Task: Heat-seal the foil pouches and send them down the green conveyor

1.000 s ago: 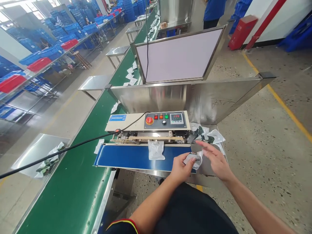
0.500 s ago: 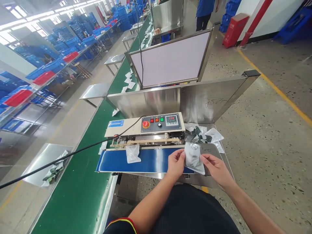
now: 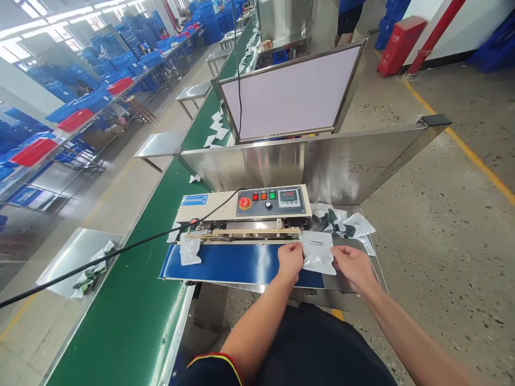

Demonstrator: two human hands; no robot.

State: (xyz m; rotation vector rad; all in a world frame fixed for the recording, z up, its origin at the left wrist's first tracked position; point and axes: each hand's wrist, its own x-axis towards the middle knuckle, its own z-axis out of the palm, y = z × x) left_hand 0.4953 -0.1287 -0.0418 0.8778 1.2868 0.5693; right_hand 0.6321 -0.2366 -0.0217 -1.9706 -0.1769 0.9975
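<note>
A white plastic bag [image 3: 317,253] is stretched between my two hands, its top edge at the right end of the sealing machine [image 3: 213,209]. My left hand [image 3: 290,261] pinches the bag's left side over the blue belt [image 3: 237,262]. On the opposite side, the fingers of my right hand [image 3: 354,265] grip its right edge. Another white bag [image 3: 190,250] hangs from the machine's sealing strip near the left end of the belt. Behind my right hand lies a pile of white bags [image 3: 360,224] with dark green pieces among them.
A green conveyor [image 3: 120,300] runs along the left, with small white packets [image 3: 217,128] farther up. A black cable [image 3: 132,250] crosses over it to the machine. Behind the machine stands a steel partition [image 3: 257,163]. A person in blue [image 3: 349,19] is in the background.
The bag in my hands has risen slightly toward the sealing strip and lies flatter. The other bag has travelled left along the belt.
</note>
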